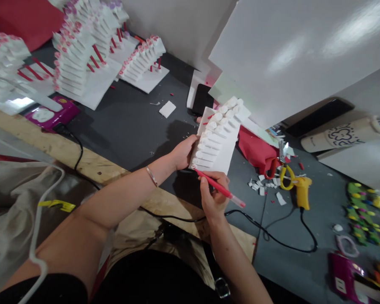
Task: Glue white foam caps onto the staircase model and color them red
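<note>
closed around a red pen (220,185), the right hand's grip (213,196) pinches the barrel between thumb and fingers just behind the nib, while the left hand's grip (184,154) clasps the left edge of a white stepped model (207,147) built of paper rolls, its fingertips partly hidden by the board. the pen runs through the right grip, its nib end beyond the fingers and its translucent tail sticking out past the other side. its nib points up and left at the lowest roll, at the model's near left corner; whether it touches the paper is too small to tell. the pen's long axis slants from that corner down to the right. the model sits just beyond the right grip and to the right of the left one, over the grey counter (136,139), its row of rolls climbing from the near left corner towards the far right. the left forearm reaches in from the lower left, a bracelet (152,177) at the wrist; the right forearm rises from the lower right, fingers curled. right of the model lie red cloth-like material (256,150), yellow-handled scissors (286,176) and a yellow glue gun (303,192).
</note>
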The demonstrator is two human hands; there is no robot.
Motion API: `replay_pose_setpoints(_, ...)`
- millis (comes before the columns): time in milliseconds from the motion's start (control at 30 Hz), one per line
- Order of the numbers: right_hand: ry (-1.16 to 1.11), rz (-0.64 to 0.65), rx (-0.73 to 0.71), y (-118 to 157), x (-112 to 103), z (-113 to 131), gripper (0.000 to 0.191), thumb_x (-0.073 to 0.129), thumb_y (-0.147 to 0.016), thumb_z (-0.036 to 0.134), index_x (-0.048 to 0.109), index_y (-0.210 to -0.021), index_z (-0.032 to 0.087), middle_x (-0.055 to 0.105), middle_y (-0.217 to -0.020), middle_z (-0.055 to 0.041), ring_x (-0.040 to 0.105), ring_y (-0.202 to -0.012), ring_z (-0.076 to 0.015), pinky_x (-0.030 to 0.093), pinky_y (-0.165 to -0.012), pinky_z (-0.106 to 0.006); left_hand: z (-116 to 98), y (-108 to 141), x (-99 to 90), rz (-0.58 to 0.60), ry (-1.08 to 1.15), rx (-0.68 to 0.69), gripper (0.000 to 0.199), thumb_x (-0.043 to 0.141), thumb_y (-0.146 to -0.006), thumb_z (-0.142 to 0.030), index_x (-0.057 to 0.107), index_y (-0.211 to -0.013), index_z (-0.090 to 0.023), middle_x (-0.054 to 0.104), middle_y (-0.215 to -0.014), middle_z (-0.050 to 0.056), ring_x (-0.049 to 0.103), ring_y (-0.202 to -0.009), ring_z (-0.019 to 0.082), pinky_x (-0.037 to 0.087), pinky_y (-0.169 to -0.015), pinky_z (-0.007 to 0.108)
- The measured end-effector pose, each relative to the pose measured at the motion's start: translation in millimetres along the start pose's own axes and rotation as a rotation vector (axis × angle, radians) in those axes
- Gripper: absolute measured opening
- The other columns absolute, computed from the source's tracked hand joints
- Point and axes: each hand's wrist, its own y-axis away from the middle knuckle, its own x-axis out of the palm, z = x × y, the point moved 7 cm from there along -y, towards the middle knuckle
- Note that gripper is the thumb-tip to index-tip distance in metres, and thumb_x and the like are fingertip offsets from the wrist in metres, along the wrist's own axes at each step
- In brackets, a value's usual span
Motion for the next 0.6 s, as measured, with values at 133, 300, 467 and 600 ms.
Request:
replay_pose_setpoints(133,0.033,-0.051,-0.018,-1,-3,2,0.011,0.062,-0.095,0.030,0.069,-0.089,0.023,0.073,-0.078,0.0000,0.066,-0.078,-0.0206,0.045,-0.085,-0.041,0,-1,-2.1,-0.022,0.009,0.009,0.025,0.048,-0.094,-0.023,0.070,-0.085,-0.015,0.075,-0.071,0.006,0.073,-0.066,0.020,0.059,-0.073,0.029)
replay_pose_setpoints(300,0.011,-0.023,-0.043,-1,-1,2,0.008,0.063,-0.095,0.028,0.069,-0.092,0.023,0.073,-0.081,-0.0001,0.066,-0.079,-0.0205,0.044,-0.086,-0.041,0,-1,-2.9,-0.022,0.025,0.012,0.022,0.050,-0.092,-0.022,0.071,-0.084,-0.016,0.074,-0.068,0.004,0.071,-0.063,0.020,0.058,-0.073,0.030)
replay_pose_setpoints(467,0.004,-0.076,0.020,1,-3,-5,0.010,0.063,-0.094,0.030,0.069,-0.091,0.023,0.072,-0.081,-0.0008,0.066,-0.082,-0.0215,0.045,-0.087,-0.042,1,1,1.7,-0.008,0.005,-0.008,0.028,0.045,-0.094,-0.021,0.072,-0.090,-0.014,0.076,-0.072,0.006,0.074,-0.068,0.021,0.060,-0.076,0.031)
replay_pose_setpoints(600,-0.070,-0.050,0.081,-1,-7,-7,0.010,0.063,-0.094,0.031,0.069,-0.092,0.023,0.071,-0.083,-0.0010,0.067,-0.082,-0.0217,0.047,-0.086,-0.043,5,-2,10.7,0.024,-0.006,-0.036,0.024,0.050,-0.092,-0.021,0.073,-0.092,-0.013,0.078,-0.076,0.007,0.075,-0.068,0.022,0.061,-0.077,0.032)
